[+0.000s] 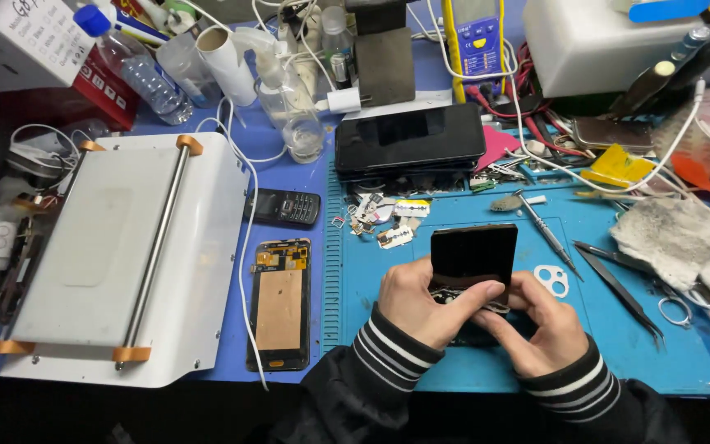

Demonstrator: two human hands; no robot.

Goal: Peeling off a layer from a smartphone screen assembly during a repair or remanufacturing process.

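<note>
Both my hands hold a black smartphone point(472, 252) over the blue work mat point(643, 345), tilted with its far end raised. My left hand point(422, 300) grips the phone's lower left side, thumb lying across its near edge. My right hand point(538, 322) holds the lower right side, fingers curled under it. The phone's near end shows exposed inner parts between my thumbs. Striped black-and-white cuffs cover both wrists.
A detached screen panel with copper backing point(279, 306) lies left of the mat, a small black keypad phone point(283, 207) above it. A white machine with a metal roller point(129, 255) fills the left. Tweezers point(618, 289), a screwdriver point(546, 233), a grey cloth point(675, 238), stacked black phones point(410, 140) and a multimeter point(476, 45) crowd the back and right.
</note>
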